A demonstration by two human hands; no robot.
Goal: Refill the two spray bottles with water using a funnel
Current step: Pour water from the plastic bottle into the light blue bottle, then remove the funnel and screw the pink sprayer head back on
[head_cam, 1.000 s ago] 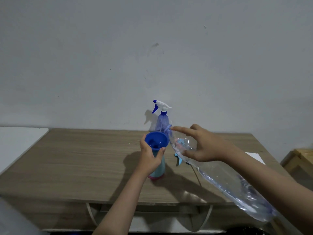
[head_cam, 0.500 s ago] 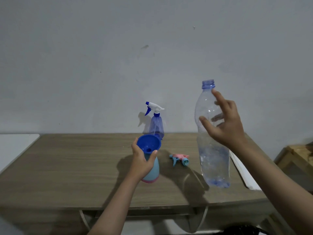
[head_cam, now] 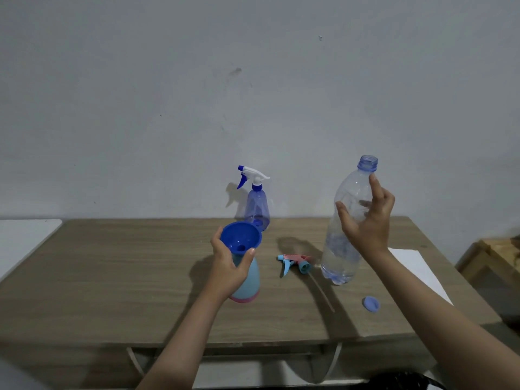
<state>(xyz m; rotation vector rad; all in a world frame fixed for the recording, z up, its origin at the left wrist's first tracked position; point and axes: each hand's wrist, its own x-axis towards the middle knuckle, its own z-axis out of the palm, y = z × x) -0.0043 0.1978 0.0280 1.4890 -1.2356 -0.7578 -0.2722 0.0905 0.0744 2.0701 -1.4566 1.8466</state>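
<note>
Left hand (head_cam: 229, 266) grips the blue plastic funnel (head_cam: 240, 239) seated in the light-blue spray bottle (head_cam: 247, 280) mid-table; right hand (head_cam: 365, 220) holds the near-empty clear water bottle (head_cam: 344, 243) upright. The translucent purple spray bottle (head_cam: 257, 206), at the back edge, looks still capped and seemingly unfilled.

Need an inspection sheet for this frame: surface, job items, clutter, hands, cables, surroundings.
Surface: wooden table, no spill visible.
Job's things: blue funnel seated in light-blue spray bottle; purple spray bottle capped, upright at the back; water bottle upright, uncapped; pink-blue sprayer head lying on the table.
Clutter: blue cap; white sheet.
Hands: left hand grips the light-blue spray bottle's neck; right hand holds the water bottle.
Cables: nothing seen.
Surroundings: grey wall; wooden furniture at right.
</note>
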